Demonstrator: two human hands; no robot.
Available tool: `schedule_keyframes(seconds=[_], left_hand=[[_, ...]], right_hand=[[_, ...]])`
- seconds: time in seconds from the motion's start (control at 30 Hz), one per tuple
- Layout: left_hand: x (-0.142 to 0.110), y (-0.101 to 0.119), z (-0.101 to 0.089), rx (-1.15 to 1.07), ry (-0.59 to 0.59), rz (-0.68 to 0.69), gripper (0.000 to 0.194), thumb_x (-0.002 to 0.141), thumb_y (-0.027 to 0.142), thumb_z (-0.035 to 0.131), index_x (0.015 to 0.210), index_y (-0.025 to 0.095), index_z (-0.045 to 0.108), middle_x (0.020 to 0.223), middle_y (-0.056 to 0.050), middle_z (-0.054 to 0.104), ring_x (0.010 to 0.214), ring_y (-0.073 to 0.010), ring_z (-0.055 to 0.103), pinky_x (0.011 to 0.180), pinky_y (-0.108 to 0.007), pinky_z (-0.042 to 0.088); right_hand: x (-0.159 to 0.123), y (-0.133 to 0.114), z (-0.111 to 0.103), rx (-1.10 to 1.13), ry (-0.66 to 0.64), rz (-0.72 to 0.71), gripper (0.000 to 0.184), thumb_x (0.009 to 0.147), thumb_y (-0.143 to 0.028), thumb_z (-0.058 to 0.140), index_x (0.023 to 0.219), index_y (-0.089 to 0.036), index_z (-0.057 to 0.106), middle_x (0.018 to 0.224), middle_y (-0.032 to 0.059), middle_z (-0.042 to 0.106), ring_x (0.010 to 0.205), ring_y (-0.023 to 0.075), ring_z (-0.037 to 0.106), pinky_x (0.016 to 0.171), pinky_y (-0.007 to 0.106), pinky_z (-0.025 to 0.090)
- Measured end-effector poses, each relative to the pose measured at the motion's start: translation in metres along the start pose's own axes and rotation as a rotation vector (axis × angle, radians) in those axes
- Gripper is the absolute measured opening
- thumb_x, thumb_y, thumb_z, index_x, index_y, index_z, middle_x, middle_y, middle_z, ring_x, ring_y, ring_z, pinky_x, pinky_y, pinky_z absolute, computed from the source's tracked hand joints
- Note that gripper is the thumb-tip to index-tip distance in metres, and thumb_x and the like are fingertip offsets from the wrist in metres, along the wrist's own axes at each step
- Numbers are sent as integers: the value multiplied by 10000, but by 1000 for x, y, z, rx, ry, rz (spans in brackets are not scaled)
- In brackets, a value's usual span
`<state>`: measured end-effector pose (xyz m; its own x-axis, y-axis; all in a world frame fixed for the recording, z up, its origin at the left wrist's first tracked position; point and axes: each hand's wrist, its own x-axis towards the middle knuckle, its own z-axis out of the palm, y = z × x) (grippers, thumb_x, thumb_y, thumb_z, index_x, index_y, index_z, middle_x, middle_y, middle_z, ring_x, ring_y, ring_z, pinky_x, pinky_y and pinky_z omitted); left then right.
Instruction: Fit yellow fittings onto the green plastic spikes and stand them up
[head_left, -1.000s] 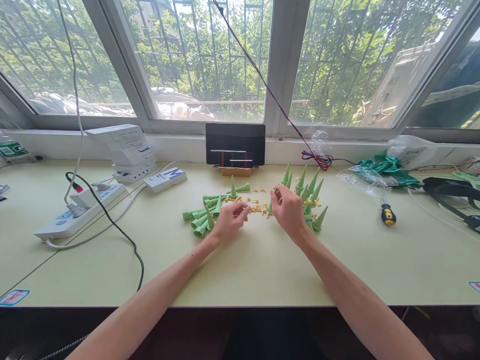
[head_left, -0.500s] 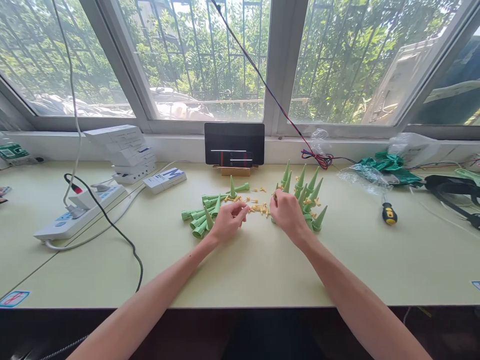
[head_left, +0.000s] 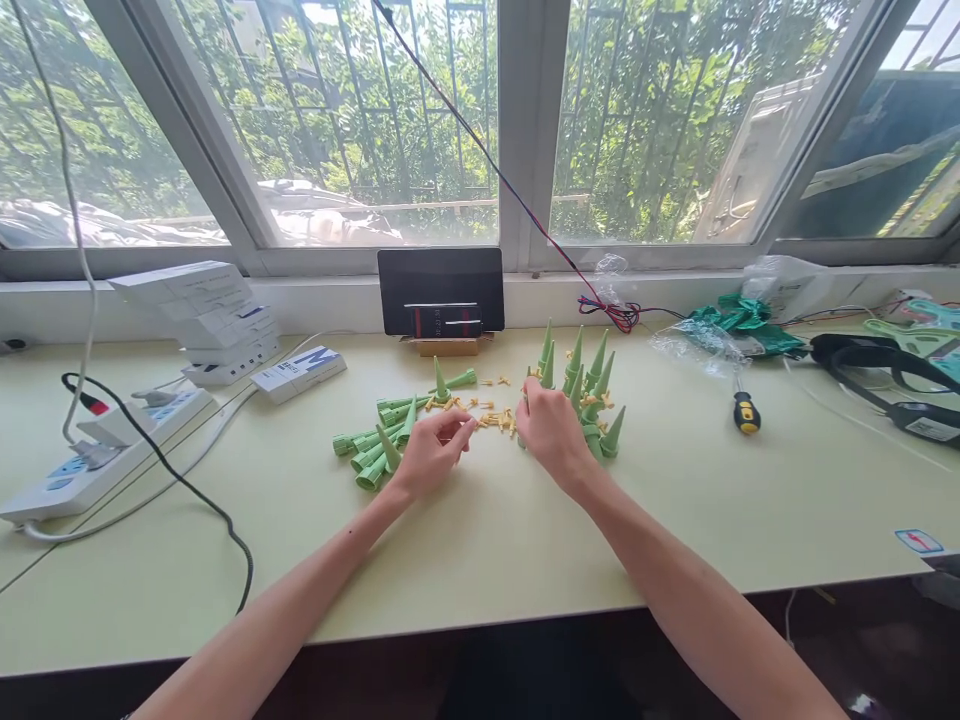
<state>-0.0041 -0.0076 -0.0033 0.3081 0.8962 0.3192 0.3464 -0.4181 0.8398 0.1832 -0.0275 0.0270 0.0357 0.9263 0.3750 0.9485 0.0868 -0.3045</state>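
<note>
My right hand (head_left: 553,428) is closed around a green cone-shaped spike, mostly hidden behind the fingers; slivers of green show beside them. Several more green spikes (head_left: 598,372) stand points up behind and right of that hand, with small yellow pieces among them. My left hand (head_left: 435,450) rests near the table with thumb and fingers pinched together; whatever is between them is too small to make out. Left of it lie several green spikes (head_left: 367,455) on their sides, and a few stand upright. Small yellow valve-like pieces (head_left: 495,420) are scattered between my hands.
A black tablet (head_left: 441,285) leans at the back, a phone before it. On the left are stacked white boxes (head_left: 225,320) and a power strip (head_left: 112,450) with cables. At right lie a screwdriver (head_left: 746,413), plastic wrapping (head_left: 697,340) and a black strapped headset (head_left: 885,380).
The view has turned to the right, so the table and objects sit further left. My right hand has lowered slightly over the spike; my left hand keeps its pinch in place.
</note>
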Motion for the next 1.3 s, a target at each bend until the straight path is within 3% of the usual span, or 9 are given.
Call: schedule_keyframes(seconds=[0.17,0.7,0.97,1.13,1.3], left_hand=[[1,0,0,15,6,4,279,857,447,585,815,184,666,545,26,549,451,-95,478,461,-219,416],[0,0,0,32,8,22,266,861,438,583,812,192,671,549,25,557,459,-100,492,480,-228,424],[0,0,0,38,2,12,260,864,431,582,819,188,663,548,26,556,462,-105,490,470,-226,415],[0,-1,0,52,-3,19,267,871,434,569,825,191,669,551,28,565,464,-103,493,488,-228,427],[0,-2,0,72,1,52,266,874,420,562,831,180,670,548,21,575,468,-108,510,482,-224,426]], right_hand=[[-1,-5,-2,-46,-23,11,129,904,-146,479,1007,-170,552,710,86,655,668,241,659,516,266,313],[-4,-6,-1,-91,-51,-9,92,885,-127,487,899,-179,562,699,83,644,647,227,645,511,260,293],[-7,-8,0,-105,-10,-21,153,907,-167,483,1038,-186,559,678,66,647,622,219,646,488,269,235],[-13,-15,8,-22,44,-129,166,960,-219,418,1038,-191,561,643,44,638,582,194,618,506,272,247],[-18,-22,26,43,-70,-256,158,947,-190,430,887,-184,576,758,56,668,665,181,628,536,266,279]])
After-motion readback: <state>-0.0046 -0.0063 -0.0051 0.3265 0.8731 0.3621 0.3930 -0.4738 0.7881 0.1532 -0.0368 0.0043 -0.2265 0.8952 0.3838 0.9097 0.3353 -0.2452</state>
